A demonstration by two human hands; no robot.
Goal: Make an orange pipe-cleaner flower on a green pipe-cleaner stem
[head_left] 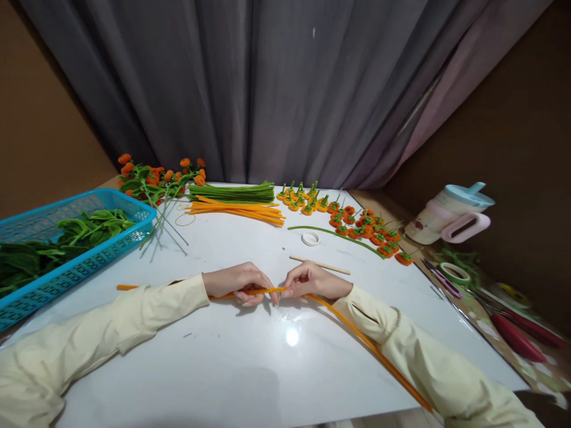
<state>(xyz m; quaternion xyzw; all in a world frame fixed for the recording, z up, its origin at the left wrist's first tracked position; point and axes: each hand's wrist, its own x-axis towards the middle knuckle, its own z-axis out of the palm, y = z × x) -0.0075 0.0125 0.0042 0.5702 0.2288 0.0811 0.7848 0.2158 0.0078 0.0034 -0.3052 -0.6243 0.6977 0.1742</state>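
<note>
Between my two hands runs a bundle of orange pipe cleaners, held just above the white table. My left hand pinches it near the middle, and one end sticks out to the left behind my sleeve. Close beside it, my right hand grips the same stems between thumb and fingers. From there the long part droops right, under my right forearm, towards the table's front edge. A thin wooden stick lies just behind my right hand. A roll of white tape sits farther back.
At the back lie green pipe cleaners and orange pipe cleaners. Several orange flower heads stand back right. Left is a blue basket of green leaves, with finished flowers behind. A cup and red-handled pliers are at right.
</note>
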